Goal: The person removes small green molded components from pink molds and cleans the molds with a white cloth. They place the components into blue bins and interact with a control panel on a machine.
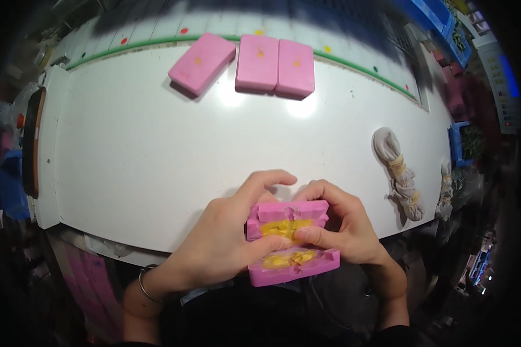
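A pink block-like mold (296, 274) is spread open at the front edge of the white table, its inner faces turned up. Yellow material (287, 258) lines the hollows in both halves, with a glossy look. My left hand (217, 240) grips the mold's left side, its thumb laid across the inside and its forefinger curved above the far edge. From the right, my right hand (353, 231) holds the other side, its thumb pressing on the yellow part near the middle. The fingers beneath the mold are mostly hidden.
Three closed pink blocks (257, 63) lie at the table's far side by a green-edged strip (353, 61). A grey cloth-like bundle (396, 165) tied with tan bands rests at the right, with a smaller one (445, 185) beyond. Blue bins (460, 144) stand past the right edge.
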